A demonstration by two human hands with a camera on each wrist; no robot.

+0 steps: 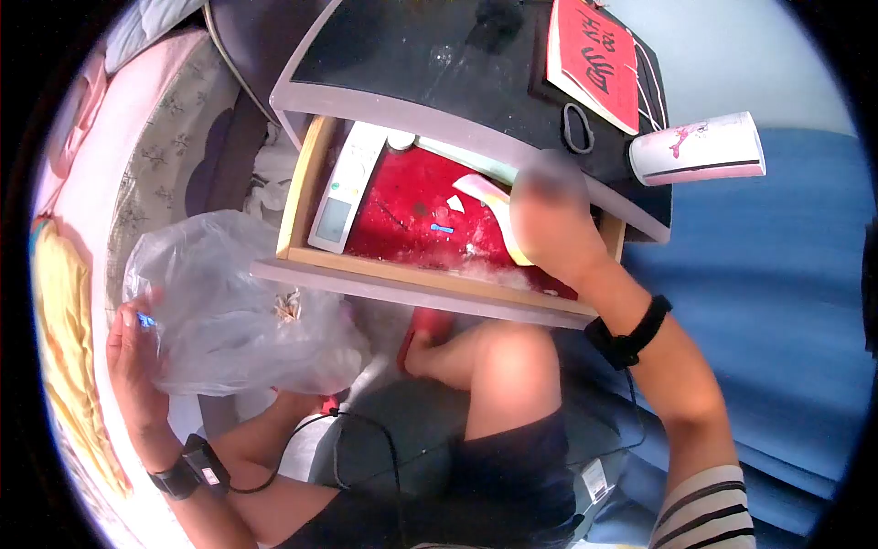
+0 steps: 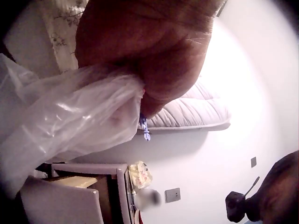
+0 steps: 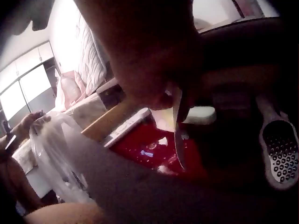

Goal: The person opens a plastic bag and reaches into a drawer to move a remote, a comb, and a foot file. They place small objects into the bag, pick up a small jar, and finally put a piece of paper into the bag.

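My left hand (image 1: pixel 135 371) grips the rim of a clear plastic bag (image 1: pixel 229 284), which hangs left of the open drawer (image 1: pixel 430 285) with some light scraps inside. Over the drawer's right part, my right hand (image 1: pixel 560 233) pinches a thin, bent yellow-and-white piece of paper or card (image 1: pixel 501 209); the right wrist view shows the piece (image 3: pixel 179 135) nearly edge-on, pointing down. On the red drawer bottom lie a small white scrap (image 1: pixel 455 203), a small blue piece (image 1: pixel 442 228) and pale dust. A white remote control (image 1: pixel 352 183) lies along the drawer's left side.
A red booklet (image 1: pixel 599 69), a dark band (image 1: pixel 577 128) and a white printed cup (image 1: pixel 700 149) lie on the black cabinet top (image 1: pixel 393 55). A perforated foot file (image 3: pixel 280 151) sits at the drawer's right. Blue cloth (image 1: pixel 759 302) hangs at the right.
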